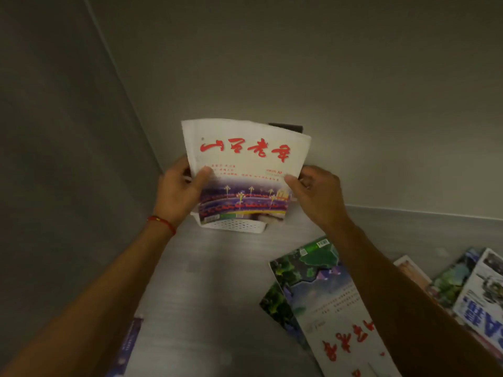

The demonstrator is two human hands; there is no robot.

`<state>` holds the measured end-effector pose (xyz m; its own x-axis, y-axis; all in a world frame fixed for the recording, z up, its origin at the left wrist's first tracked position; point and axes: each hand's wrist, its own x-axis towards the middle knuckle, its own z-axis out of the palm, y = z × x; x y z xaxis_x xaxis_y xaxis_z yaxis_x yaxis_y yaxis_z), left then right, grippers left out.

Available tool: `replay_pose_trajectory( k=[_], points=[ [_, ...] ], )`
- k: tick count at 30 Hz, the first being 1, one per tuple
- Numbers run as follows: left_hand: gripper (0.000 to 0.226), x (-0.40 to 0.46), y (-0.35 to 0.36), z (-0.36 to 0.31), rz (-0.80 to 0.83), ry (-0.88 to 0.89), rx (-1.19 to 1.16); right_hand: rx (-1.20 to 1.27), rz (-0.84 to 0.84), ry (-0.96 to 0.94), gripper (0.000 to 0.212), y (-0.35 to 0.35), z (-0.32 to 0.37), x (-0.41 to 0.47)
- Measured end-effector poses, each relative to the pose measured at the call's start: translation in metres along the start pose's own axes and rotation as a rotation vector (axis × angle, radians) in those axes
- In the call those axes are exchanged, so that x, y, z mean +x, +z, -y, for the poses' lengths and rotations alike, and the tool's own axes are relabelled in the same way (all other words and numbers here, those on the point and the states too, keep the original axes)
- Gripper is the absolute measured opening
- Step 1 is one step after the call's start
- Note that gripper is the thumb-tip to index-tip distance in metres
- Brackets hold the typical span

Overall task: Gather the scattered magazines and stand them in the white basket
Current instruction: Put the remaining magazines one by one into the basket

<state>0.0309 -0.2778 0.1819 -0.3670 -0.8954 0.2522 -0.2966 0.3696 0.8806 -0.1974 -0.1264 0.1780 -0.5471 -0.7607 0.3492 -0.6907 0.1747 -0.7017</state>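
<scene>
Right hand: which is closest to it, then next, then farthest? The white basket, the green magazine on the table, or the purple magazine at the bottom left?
From the right hand:
1. White basket, just left of and below it, by the wall.
2. Green magazine, lying flat on the table, nearer the person.
3. Purple magazine, far off at the bottom left edge.

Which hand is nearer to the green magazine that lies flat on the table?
Right. The right hand holds the upright magazine's right edge, above the green magazine. The left hand grips the opposite edge, farther away.
</scene>
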Motion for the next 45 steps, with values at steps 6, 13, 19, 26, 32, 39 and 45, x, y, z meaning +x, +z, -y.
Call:
replay_pose_trajectory(
  k=[6, 13, 19, 26, 32, 39, 45],
  points=[
    [0.029, 0.050, -0.017, 0.031, -0.031, -0.054, 0.148, -0.070, 0.007, 0.013, 0.028, 0.043, 0.015, 0.048],
    [0.026, 0.080, 0.003, 0.076, 0.066, -0.242, -0.002, -0.057, 0.112, 0.147, 0.028, 0.085, -0.013, 0.066],
    [0.031, 0.089, 0.022, 0.110, 0.142, -0.350, 0.019, -0.072, 0.150, 0.269, 0.028, 0.109, -0.039, 0.065],
    [0.035, 0.091, 0.038, 0.113, 0.153, -0.365, -0.041, -0.019, 0.178, 0.384, 0.029, 0.130, -0.043, 0.065],
    [0.039, 0.087, 0.044, 0.108, 0.180, -0.339, -0.161, 0.064, 0.190, 0.518, 0.044, 0.115, -0.047, 0.047],
    [0.040, 0.021, 0.067, 0.097, -0.041, -0.154, 0.089, -0.039, 0.229, 0.470, 0.031, 0.053, -0.106, -0.056],
    [0.052, -0.108, 0.145, 0.077, 0.363, -0.013, 0.218, -0.208, 0.153, 0.573, 0.020, -0.021, -0.173, -0.166]
  ],
)
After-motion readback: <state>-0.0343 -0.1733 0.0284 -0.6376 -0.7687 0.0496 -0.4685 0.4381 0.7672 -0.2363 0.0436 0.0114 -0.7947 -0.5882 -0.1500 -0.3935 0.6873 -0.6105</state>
